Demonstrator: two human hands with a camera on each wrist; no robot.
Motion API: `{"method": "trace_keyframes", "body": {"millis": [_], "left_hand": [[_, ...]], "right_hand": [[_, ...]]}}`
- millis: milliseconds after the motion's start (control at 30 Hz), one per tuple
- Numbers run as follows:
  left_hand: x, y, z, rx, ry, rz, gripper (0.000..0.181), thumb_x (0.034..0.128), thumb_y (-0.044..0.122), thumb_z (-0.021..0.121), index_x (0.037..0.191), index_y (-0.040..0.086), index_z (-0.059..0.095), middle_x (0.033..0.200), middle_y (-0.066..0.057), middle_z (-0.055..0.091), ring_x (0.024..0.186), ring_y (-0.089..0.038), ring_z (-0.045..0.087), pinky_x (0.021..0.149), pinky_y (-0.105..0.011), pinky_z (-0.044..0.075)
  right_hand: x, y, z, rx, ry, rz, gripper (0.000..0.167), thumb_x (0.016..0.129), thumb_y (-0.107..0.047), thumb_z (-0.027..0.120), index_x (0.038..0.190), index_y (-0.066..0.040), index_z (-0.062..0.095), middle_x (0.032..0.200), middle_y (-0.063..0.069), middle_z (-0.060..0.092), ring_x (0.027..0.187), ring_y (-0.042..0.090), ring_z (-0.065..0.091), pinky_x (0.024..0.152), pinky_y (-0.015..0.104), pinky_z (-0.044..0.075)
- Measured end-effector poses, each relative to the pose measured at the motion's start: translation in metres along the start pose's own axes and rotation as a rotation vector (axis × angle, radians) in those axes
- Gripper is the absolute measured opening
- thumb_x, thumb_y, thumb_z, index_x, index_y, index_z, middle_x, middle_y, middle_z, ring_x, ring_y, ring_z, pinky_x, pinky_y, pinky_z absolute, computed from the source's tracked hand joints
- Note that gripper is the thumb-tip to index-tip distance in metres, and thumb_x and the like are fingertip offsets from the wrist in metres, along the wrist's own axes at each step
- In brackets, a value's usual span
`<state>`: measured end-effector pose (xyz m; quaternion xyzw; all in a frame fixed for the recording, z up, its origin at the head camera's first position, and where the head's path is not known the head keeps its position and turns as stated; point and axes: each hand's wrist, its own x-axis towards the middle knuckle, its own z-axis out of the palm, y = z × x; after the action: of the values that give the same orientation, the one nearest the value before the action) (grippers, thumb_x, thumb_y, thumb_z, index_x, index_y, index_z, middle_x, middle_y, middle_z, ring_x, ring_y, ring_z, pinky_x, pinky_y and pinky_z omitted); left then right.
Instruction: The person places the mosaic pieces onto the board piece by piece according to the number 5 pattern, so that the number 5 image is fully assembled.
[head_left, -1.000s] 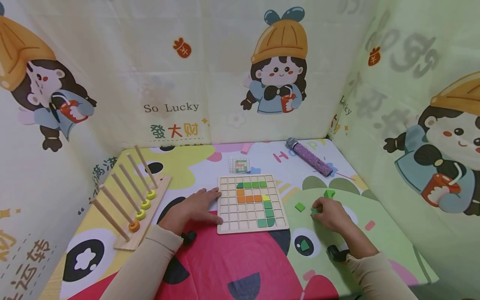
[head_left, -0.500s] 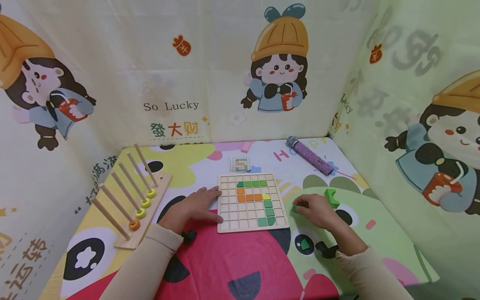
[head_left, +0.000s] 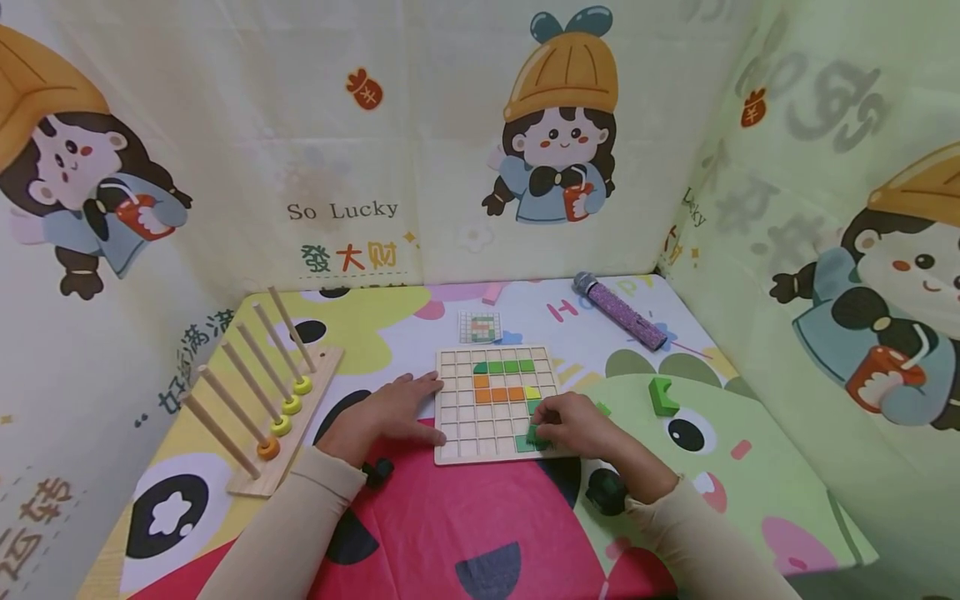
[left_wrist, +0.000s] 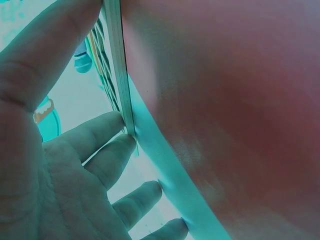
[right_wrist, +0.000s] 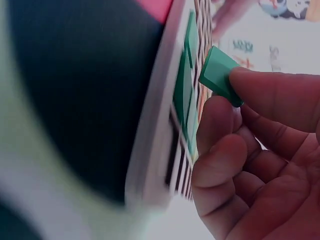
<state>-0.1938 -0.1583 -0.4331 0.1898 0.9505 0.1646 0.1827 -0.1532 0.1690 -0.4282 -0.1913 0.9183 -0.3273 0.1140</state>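
A wooden grid board (head_left: 459,421) lies in the middle of the table in the head view. Green tiles (head_left: 512,367), orange tiles (head_left: 497,396) and a yellow tile (head_left: 532,392) sit in its cells. My left hand (head_left: 384,414) rests at the board's left side, its spread fingers (left_wrist: 102,132) touching the edge in the left wrist view. Over the board's lower right part, my right hand (head_left: 581,427) pinches a green tile (right_wrist: 217,72) between thumb and finger. That tile is tilted and held above the green tiles on the board. My right hand hides some cells.
A peg stand (head_left: 288,437) with yellow and orange rings is at the left. Behind the board lie a small pattern card (head_left: 480,328) and a pink block (head_left: 492,293). A glittery microphone (head_left: 621,312) lies back right, and a notched green block (head_left: 662,397) lies right.
My right hand has picked up a green tile from the right side of the table and carried it left over the board. My left hand has stayed at the board's edge.
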Motion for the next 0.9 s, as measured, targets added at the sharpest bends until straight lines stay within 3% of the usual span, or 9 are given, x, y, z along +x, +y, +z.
{"method": "trace_keyframes", "body": {"millis": [400, 900], "left_hand": [[0.003, -0.004, 0.001, 0.023, 0.005, 0.023, 0.103, 0.0745, 0.053, 0.087, 0.159, 0.016, 0.043, 0.169, -0.007, 0.035, 0.155, -0.044, 0.028, 0.117, -0.064, 0.038], [0.003, -0.003, 0.002, 0.009, 0.000, 0.001, 0.105, 0.0733, 0.052, 0.089, 0.161, 0.020, 0.041, 0.170, -0.004, 0.033, 0.156, -0.043, 0.026, 0.114, -0.065, 0.041]], "right_hand": [[0.022, -0.025, 0.024, -0.046, -0.066, -0.051, 0.005, 0.095, -0.011, 0.072, 0.092, -0.013, 0.075, 0.080, -0.010, 0.068, 0.080, 0.009, 0.058, 0.075, 0.026, 0.050], [0.025, -0.035, 0.034, -0.076, -0.059, -0.049, 0.005, 0.093, -0.013, 0.074, 0.092, -0.008, 0.074, 0.080, -0.008, 0.067, 0.081, 0.011, 0.058, 0.077, 0.029, 0.051]]}}
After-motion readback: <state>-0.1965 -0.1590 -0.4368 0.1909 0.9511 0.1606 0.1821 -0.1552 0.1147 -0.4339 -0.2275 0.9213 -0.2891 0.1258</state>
